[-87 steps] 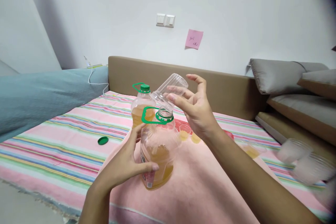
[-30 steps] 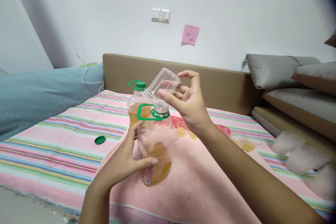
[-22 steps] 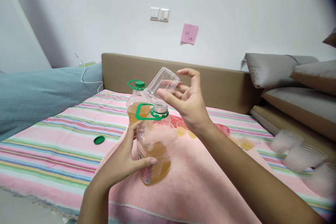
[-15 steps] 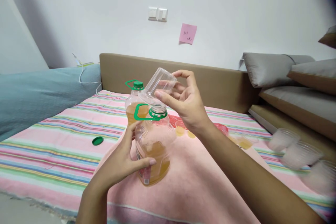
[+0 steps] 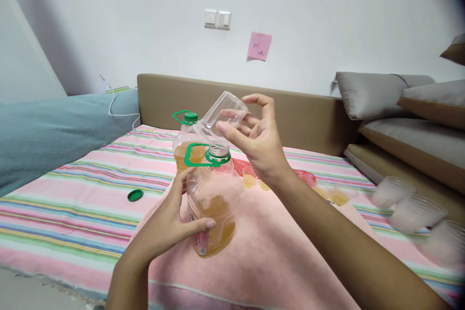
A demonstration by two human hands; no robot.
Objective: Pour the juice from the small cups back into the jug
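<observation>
On a striped bed [image 5: 87, 179], still holds a clear cup [image 5: 221, 110] in the right hand [image 5: 259, 135], tipped over the uncapped bottle [image 5: 218, 203] just below, clasped by the left hand [image 5: 172, 225], seemingly with little left inside.

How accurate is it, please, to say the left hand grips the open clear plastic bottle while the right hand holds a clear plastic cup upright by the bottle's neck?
Not quite: the head view shows the clear plastic cup tilted, not upright; the rest stands.
</observation>
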